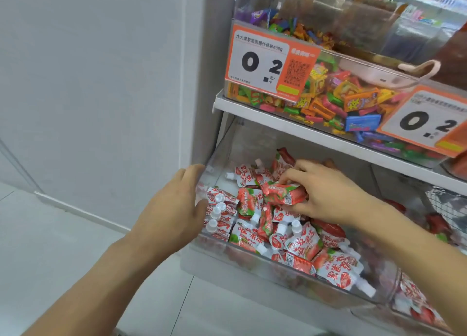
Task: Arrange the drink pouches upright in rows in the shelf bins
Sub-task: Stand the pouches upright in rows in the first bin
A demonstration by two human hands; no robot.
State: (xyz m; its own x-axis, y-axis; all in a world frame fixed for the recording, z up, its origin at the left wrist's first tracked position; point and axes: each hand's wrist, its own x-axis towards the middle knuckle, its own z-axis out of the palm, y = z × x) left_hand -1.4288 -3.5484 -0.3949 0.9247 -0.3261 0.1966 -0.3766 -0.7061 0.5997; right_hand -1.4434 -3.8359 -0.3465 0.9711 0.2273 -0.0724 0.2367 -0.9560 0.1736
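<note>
A clear plastic shelf bin on the lower shelf holds many red, white and green drink pouches with white screw caps. Most lie jumbled in a heap. A short row of pouches stands along the bin's left wall, caps toward me. My right hand is inside the bin, fingers closed around a bunched pouch above the heap. My left hand presses against the bin's left wall from outside, thumb by the standing row.
The shelf above carries a clear bin of small coloured candies with two orange price labels. A second bin with more pouches sits to the right. A white wall and pale floor lie to the left.
</note>
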